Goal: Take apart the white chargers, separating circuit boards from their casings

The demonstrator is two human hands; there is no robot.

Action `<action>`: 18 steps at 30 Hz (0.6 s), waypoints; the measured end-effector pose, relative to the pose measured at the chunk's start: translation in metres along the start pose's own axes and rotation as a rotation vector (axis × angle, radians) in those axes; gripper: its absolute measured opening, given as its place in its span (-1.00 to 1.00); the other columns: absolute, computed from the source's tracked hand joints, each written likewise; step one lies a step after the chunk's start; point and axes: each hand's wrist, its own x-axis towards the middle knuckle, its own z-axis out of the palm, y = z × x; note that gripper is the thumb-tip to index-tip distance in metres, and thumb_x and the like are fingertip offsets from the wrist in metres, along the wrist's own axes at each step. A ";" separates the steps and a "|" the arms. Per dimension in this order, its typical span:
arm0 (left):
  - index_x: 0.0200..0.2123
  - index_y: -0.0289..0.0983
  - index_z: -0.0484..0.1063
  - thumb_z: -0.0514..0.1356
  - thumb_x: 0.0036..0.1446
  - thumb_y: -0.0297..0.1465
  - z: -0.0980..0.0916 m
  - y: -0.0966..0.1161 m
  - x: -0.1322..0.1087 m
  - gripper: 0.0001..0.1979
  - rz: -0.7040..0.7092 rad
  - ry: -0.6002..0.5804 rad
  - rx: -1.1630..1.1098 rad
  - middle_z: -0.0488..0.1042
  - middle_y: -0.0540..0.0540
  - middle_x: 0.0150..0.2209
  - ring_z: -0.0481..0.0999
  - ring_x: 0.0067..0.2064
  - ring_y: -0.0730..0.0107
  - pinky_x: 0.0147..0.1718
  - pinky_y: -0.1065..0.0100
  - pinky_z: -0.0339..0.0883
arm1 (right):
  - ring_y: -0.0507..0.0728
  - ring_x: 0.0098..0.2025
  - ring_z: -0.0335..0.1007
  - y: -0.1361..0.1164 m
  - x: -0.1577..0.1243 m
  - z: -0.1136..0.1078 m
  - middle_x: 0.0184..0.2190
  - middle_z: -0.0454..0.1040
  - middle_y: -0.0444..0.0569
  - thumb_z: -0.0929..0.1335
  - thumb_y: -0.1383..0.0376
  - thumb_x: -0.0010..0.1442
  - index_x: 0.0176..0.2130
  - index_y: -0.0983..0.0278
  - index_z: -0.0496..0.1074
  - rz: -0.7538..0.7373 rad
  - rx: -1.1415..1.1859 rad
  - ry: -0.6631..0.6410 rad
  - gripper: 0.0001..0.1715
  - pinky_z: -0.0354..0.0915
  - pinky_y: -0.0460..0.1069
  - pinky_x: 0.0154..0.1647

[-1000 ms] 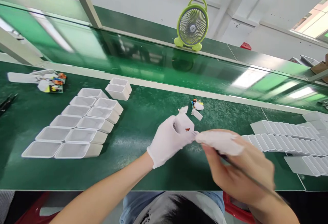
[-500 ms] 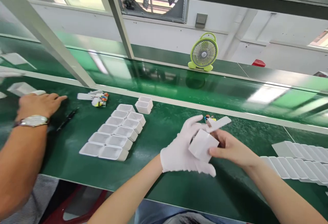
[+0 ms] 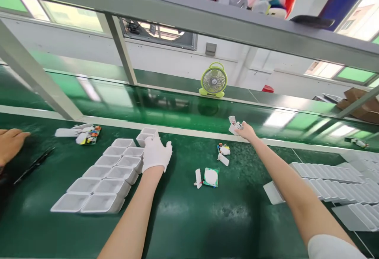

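My left hand (image 3: 156, 153), in a white glove, reaches over the white plastic housings (image 3: 103, 174) laid out in two rows on the green bench, its fingers resting on the far ones. My bare right hand (image 3: 245, 131) is stretched far forward to the edge of the conveyor and pinches a small white part with metal prongs (image 3: 233, 125). Between my arms on the bench lie a small white piece beside a green board with a round white pad (image 3: 211, 177), and a small circuit board with a white piece (image 3: 223, 151).
Rows of white covers (image 3: 328, 176) fill the bench at right. Another circuit board with white parts (image 3: 85, 136) lies far left, near another person's hand (image 3: 10, 142) and black tweezers (image 3: 34, 165). A green fan (image 3: 213, 80) stands beyond the shiny conveyor belt (image 3: 177, 101).
Both hands held a white housing together before. Now they have parted: the left went to the housing rows, the right reached out to the conveyor edge. The view tilted up.
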 end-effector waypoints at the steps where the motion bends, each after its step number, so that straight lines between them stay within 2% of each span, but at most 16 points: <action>1: 0.17 -0.51 0.40 0.12 0.28 -0.27 0.001 0.000 0.001 -0.49 0.005 0.000 0.019 0.28 -0.55 0.23 0.45 0.17 -0.29 0.15 -0.10 0.38 | 0.16 -0.08 0.52 0.003 -0.001 0.003 0.01 0.51 0.03 0.39 0.14 0.38 0.08 0.29 0.44 -0.021 0.001 0.021 -0.62 0.51 0.13 -0.08; 4: 0.10 -0.52 0.44 0.07 0.31 -0.25 0.003 0.003 -0.002 -0.52 0.025 -0.016 0.073 0.34 -0.55 0.18 0.52 0.06 -0.26 0.06 -0.10 0.42 | 0.10 -0.27 0.49 0.007 -0.008 0.009 -0.19 0.53 -0.04 0.41 0.17 0.34 0.00 0.31 0.43 -0.128 0.019 0.098 -0.68 0.46 0.04 -0.24; 7: 0.00 -0.41 0.51 0.05 0.33 -0.23 0.005 0.011 -0.010 -0.58 0.091 -0.063 0.117 0.42 -0.44 0.12 0.56 0.00 -0.19 -0.01 -0.02 0.44 | 0.11 -0.40 0.41 0.006 -0.027 0.007 -0.38 0.50 -0.09 0.46 0.20 0.22 -0.14 0.26 0.38 -0.278 0.066 0.187 -0.73 0.31 -0.03 -0.37; 13: -0.27 -0.25 0.54 0.05 0.36 -0.24 0.006 0.027 -0.034 -0.69 0.249 -0.193 0.190 0.55 -0.23 -0.04 0.61 -0.10 0.01 -0.17 0.15 0.40 | 0.07 -0.51 0.27 -0.007 -0.080 -0.011 -0.49 0.39 -0.13 0.39 0.12 0.17 -0.35 0.18 0.30 -0.540 0.168 0.340 -0.77 0.12 -0.06 -0.50; 18: -0.38 -0.21 0.44 0.06 0.37 -0.21 0.001 0.034 -0.046 -0.68 0.277 -0.235 0.218 0.55 -0.12 -0.13 0.61 -0.19 0.12 -0.27 0.22 0.37 | 0.04 -0.55 0.17 -0.014 -0.107 -0.023 -0.57 0.29 -0.17 0.37 0.14 0.17 -0.42 0.17 0.27 -0.611 0.174 0.393 -0.76 0.06 -0.07 -0.52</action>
